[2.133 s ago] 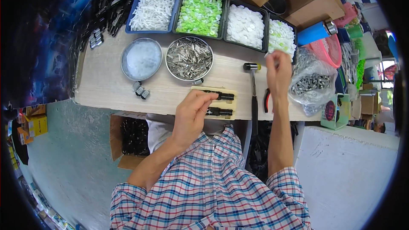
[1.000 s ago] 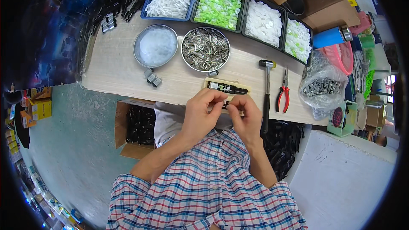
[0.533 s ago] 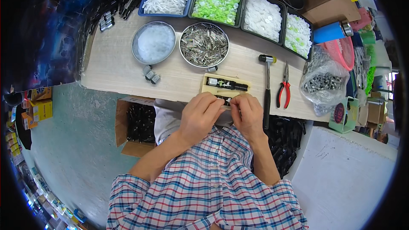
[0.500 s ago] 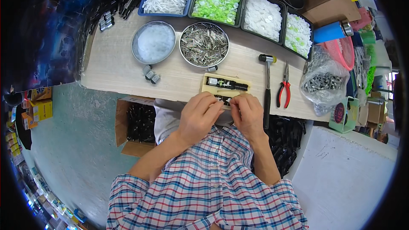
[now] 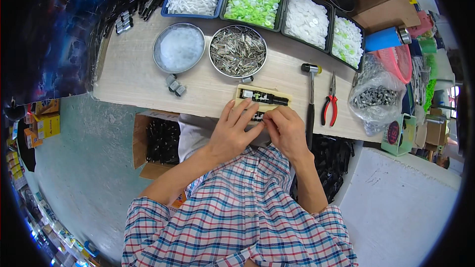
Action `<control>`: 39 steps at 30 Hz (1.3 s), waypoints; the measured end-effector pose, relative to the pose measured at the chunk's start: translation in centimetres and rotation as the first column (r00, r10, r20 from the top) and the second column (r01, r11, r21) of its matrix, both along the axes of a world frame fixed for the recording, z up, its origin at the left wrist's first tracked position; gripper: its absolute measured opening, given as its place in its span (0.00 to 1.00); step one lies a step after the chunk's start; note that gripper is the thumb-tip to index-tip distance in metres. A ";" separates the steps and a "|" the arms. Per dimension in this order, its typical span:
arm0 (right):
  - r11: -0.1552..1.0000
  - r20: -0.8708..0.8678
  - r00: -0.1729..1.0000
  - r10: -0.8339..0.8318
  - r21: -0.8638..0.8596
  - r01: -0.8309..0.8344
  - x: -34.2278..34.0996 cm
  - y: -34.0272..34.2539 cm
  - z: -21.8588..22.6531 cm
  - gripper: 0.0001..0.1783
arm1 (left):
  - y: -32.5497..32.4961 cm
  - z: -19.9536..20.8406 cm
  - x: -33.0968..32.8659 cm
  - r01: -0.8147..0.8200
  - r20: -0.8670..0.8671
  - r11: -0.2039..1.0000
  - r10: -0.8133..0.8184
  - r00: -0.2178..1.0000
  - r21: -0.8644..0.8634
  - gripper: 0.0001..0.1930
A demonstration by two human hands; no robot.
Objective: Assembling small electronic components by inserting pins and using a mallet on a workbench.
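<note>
Fingers first: your left hand (image 5: 232,131) lies with fingers spread and extended over the near edge of the pale wooden jig block (image 5: 262,100), fingertips touching it. Your right hand (image 5: 286,129) is curled, its thumb and forefinger pinched together against the left fingertips; whatever small part they grip is too small to tell. The block sits at the near edge of the light wooden table (image 5: 133,76) and carries a black rod-shaped part (image 5: 269,99) on its far row.

Just right of your right hand lies a black-handled hammer (image 5: 310,96), then red-handled pliers (image 5: 330,101). Left of the block are small grey metal pieces (image 5: 174,84). Farther out stand a round steel bowl of metal pins (image 5: 238,52) and a round steel bowl of clear bits (image 5: 178,48).
</note>
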State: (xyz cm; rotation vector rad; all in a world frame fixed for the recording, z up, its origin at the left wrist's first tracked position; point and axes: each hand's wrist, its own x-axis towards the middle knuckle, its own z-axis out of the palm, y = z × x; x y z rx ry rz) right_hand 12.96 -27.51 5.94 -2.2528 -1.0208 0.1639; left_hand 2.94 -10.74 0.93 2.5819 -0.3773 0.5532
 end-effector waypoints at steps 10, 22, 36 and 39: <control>0.988 0.272 0.962 0.028 -0.154 0.015 2.9 1.3 0.1 0.24 | 0.5 -1.3 -0.4 -0.030 -0.002 0.999 0.030 1.000 0.036 0.19; 0.984 0.169 0.978 0.121 -0.151 -0.095 4.1 0.6 0.3 0.21 | 1.9 -2.6 -0.9 0.122 0.075 0.970 -0.141 0.987 0.211 0.23; 0.995 0.013 0.996 0.091 0.031 -0.091 4.7 0.0 -0.9 0.20 | 21.4 3.0 24.6 -0.547 0.237 0.722 0.495 0.836 0.424 0.12; 0.996 0.056 0.996 0.075 0.040 -0.078 4.2 0.2 -0.8 0.20 | 22.9 3.6 23.5 -0.579 0.171 0.759 0.554 0.815 0.298 0.08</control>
